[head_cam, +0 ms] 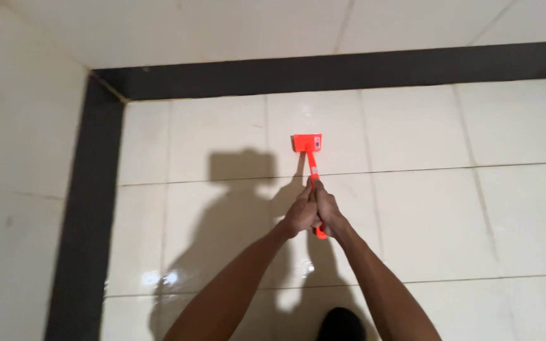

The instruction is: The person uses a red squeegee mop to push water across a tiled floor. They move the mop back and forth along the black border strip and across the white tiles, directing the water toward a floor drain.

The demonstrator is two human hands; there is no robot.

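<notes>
Head view looks down on both sets of fingers (315, 189) wrapped tight around the handle of an orange scraper (311, 165). Left hand (301, 215) and right hand (327, 211) press together side by side on the shaft, its end poking out below them. Farther out, the scraper's flat head rests on the glossy cream tiled floor (424, 208). A dark baseboard (336, 72) borders the floor, and a shadow (235, 208) falls left of the arms.

Warm dim light; perhaps slight blur
</notes>
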